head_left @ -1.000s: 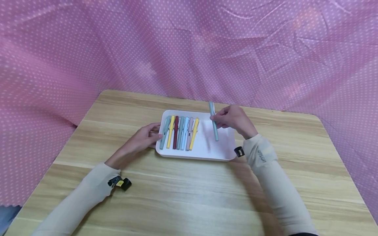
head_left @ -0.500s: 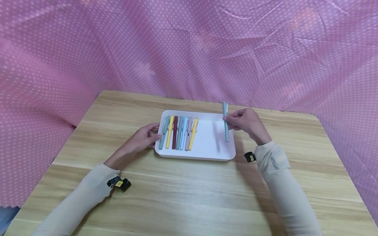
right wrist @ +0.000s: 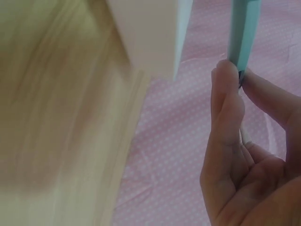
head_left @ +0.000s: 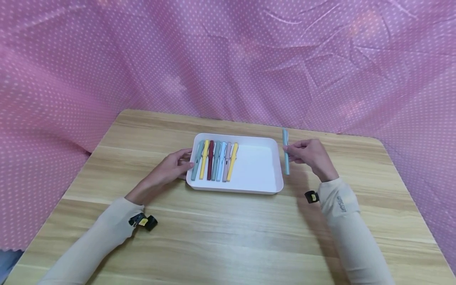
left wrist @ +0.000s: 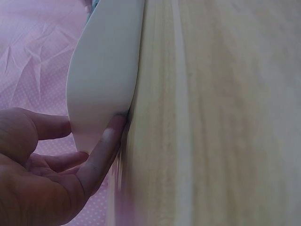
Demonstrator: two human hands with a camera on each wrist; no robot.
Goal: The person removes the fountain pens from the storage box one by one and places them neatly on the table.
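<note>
A white tray point(head_left: 258, 168) lies on the table. Along its left half several capped pens are lined up: a grey-green pen point(head_left: 198, 160), a yellow one, a dark red one, and others in green, light blue, mauve and yellow. My left hand point(head_left: 175, 165) holds the tray's left end, thumb at the rim and fingers along the outer wall; in the left wrist view one fingertip point(left wrist: 113, 125) is at the wall's lower edge. Just beyond the tray's right end, my right hand point(head_left: 310, 155) pinches a light teal pen point(head_left: 286, 154) between thumb and fingers, raised above the table.
The wood-grain table point(head_left: 228, 237) runs out on all sides of the tray. Behind it hangs a pink polka-dot cloth point(head_left: 228, 59), which also falls along both sides. Each wrist wears a small black camera point(head_left: 312, 196) over a pale sleeve.
My right hand has carried the teal pen rightward and slightly nearer, from over the tray to beyond its right end. The left hand and the row of pens have stayed in place.
</note>
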